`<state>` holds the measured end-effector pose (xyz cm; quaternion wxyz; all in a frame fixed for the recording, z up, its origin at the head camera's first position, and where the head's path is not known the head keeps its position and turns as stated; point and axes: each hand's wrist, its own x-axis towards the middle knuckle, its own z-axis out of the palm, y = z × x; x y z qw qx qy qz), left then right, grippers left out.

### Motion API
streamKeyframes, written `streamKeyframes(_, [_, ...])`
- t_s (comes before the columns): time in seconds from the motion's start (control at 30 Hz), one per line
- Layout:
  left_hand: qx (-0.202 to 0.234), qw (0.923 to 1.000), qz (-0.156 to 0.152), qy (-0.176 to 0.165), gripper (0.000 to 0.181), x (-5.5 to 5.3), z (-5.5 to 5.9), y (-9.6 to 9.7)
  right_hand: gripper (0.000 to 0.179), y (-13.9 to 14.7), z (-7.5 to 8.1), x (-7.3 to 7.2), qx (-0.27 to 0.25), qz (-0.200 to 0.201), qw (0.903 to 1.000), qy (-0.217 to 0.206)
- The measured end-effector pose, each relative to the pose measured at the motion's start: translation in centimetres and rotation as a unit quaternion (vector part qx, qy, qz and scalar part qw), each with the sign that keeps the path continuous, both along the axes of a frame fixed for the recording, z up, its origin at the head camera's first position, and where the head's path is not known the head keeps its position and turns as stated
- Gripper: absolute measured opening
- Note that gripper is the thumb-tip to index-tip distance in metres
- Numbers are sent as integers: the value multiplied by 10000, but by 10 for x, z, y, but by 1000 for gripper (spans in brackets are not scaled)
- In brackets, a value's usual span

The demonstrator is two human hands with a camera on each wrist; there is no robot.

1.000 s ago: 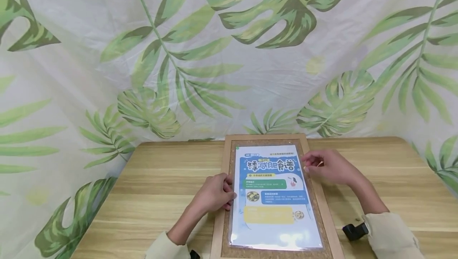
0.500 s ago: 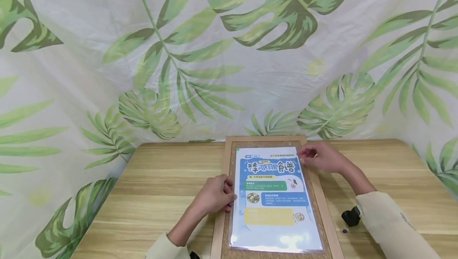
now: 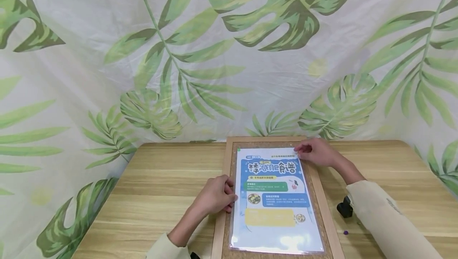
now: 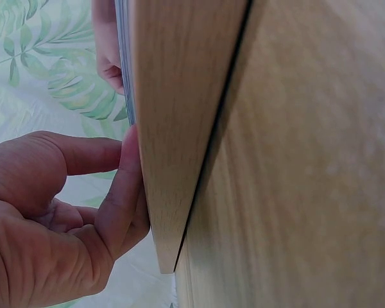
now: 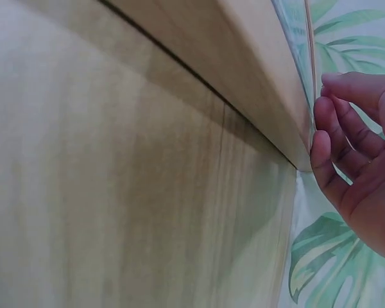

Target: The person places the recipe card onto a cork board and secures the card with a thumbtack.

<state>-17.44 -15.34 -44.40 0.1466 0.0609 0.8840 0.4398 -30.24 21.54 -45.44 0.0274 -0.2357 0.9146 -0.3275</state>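
Observation:
A laminated poster [image 3: 273, 239] in blue and white lies on a wood-framed cork board [image 3: 241, 254]. At its left edge, my left hand [image 3: 214, 196] pinches the sheet, with the lower fingers against the frame; in the left wrist view thumb and finger meet at the board's edge. My right hand [image 3: 316, 152] is over the poster's top right corner, thumb and forefinger together round something small that the fingertips hide. In the right wrist view its other fingers are curled close to the board. A green pin [image 3: 238, 150] marks the top left corner.
A small purple pin [image 3: 345, 232] lies on the wooden table [image 3: 171, 171], right of the board. The board's far edge comes up to a leaf-printed cloth [image 3: 214, 72]. Black wrist cameras, one at the right cuff [image 3: 345, 208], sit low near the table.
My right hand has moved left and away from me, from beside the poster's right edge to its top right corner. The purple pin has come into sight. My left hand has stayed put.

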Motion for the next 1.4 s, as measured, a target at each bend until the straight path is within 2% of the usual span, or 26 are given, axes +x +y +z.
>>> streamKeyframes(0.47, [22, 10000, -21, 28, 31, 1, -2, -1, 16, -3, -1, -15, 92, -75, 9999, -105])
streamKeyframes(0.9, [10, 10000, -11, -22, 31, 2, -2, -1, 16, -6, -6, -21, 230, -94, 9997, -46])
streamKeyframes(1.4, [88, 10000, -33, 30, 29, 1, 0, -3, 16, -5, 2, -26, 59, 101, 9999, 23])
